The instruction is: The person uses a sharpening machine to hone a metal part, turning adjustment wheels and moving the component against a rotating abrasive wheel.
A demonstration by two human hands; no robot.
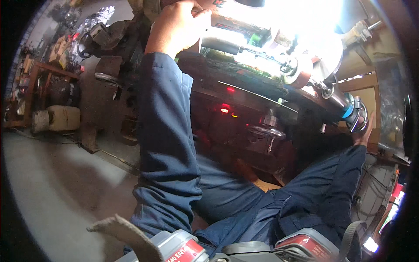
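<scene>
My left hand is closed at the upper middle, its fingertips at the machine's upper body, on something I cannot make out. Right of it lies a grey cylinder, joined in line to a thin shaft and a round collar, partly lost in glare. Far right, a steel barrel with a blue band ends in a chrome handwheel. My right hand is behind and beside that wheel, its fingers mostly hidden.
A second handwheel hangs below the machine, above my legs. Dark machinery stands to the left, with a wooden rack, a plastic container and a floor cable. Respirator cartridges fill the bottom foreground.
</scene>
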